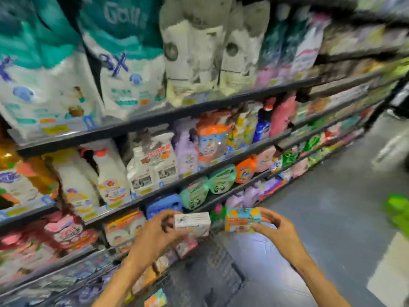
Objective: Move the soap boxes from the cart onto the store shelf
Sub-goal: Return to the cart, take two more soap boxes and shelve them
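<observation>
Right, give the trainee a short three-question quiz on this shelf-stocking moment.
1. True or false: the left hand grips a small white cardboard soap box.
2. Which hand holds the orange-and-teal cardboard soap box?
A. left
B. right
C. neither
3. Fill in: both boxes are held above the dark mesh ____.

Key:
1. true
2. B, the right hand
3. cart

A shop aisle: long tiered shelves (199, 107) packed with detergent bottles (110, 173) and price tags (55, 129).
</observation>
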`<state>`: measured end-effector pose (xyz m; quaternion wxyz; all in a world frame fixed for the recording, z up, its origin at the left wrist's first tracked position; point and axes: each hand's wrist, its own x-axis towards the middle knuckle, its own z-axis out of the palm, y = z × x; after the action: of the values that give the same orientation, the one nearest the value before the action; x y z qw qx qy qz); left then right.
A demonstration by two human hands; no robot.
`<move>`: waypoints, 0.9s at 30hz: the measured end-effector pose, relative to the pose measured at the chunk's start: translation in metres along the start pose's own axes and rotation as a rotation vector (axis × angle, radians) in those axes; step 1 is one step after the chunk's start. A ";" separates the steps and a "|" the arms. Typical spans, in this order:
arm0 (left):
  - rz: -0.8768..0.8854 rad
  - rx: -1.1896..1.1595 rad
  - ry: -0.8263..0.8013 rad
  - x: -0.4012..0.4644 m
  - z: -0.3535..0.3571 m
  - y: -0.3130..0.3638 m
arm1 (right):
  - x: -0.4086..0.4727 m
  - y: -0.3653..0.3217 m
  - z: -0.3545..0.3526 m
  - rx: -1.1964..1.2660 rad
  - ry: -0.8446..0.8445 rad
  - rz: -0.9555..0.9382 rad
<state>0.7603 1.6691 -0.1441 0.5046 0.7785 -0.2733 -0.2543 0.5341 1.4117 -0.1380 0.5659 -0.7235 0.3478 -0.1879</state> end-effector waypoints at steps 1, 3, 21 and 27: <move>0.039 0.019 -0.032 0.008 0.011 0.027 | -0.003 -0.009 -0.025 0.000 0.039 -0.014; 0.116 0.013 -0.105 0.025 0.040 0.075 | -0.011 -0.025 -0.074 0.023 0.137 -0.043; 0.442 -0.064 -0.490 0.144 0.442 0.362 | -0.005 -0.005 -0.512 0.104 0.644 -0.157; 0.477 -0.086 -0.553 0.208 0.557 0.418 | 0.039 0.023 -0.625 0.132 0.713 -0.151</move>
<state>0.4652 1.0241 0.0163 0.4892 0.5726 -0.5623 -0.3416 0.1379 0.9508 0.0158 0.4391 -0.5982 0.4559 -0.4915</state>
